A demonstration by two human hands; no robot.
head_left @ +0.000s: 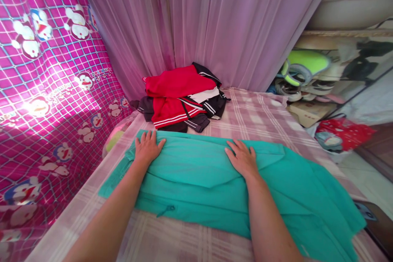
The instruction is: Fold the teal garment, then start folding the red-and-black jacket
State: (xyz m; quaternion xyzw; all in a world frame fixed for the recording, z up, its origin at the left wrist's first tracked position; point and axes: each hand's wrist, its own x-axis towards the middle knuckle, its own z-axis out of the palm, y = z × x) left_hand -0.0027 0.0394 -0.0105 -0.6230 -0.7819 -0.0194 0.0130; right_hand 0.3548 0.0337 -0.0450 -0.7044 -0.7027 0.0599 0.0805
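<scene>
A teal garment point(196, 180) lies spread across a bed with a pink-and-white checked sheet point(260, 118). My left hand point(147, 147) rests flat on the garment's far left edge, fingers stretched out. On the folded far edge nearer the middle, my right hand point(242, 159) presses flat, fingers apart. Neither hand holds anything. Just beyond the hands lies a pile of red, black and white clothes point(182, 98) with striped trim.
A pink cartoon-print curtain point(46, 90) hangs at the left and a mauve sheer curtain point(208, 20) behind the bed. At the right stand shelves with shoes point(303, 73), a red patterned bag point(344, 133) and the bed's edge above a tiled floor.
</scene>
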